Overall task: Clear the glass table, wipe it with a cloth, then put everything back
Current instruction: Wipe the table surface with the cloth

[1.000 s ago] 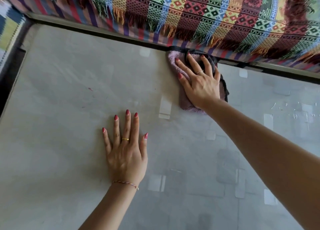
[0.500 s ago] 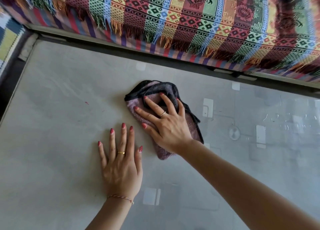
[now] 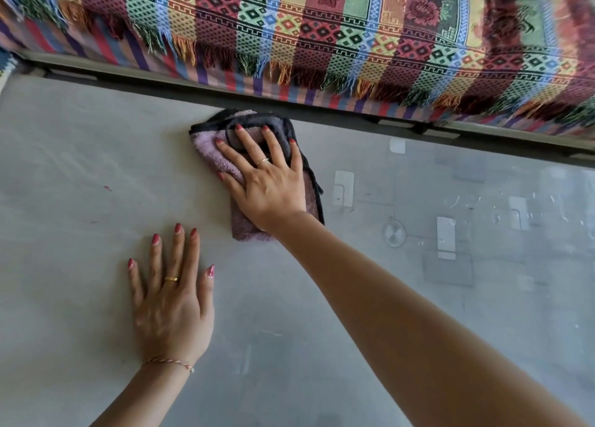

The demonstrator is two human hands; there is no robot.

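Bare forearms. Left hand (image 3: pixel 172 310): gold ring, braided thread bracelet. Right hand (image 3: pixel 269 185): thin ring. Red-painted nails both.

No legible text or labels anywhere.

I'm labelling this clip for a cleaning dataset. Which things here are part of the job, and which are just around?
Part of the job:
glass table
purple cloth
right hand, pressing the cloth
left hand, flat on the glass

Just around:
patterned fringed blanket
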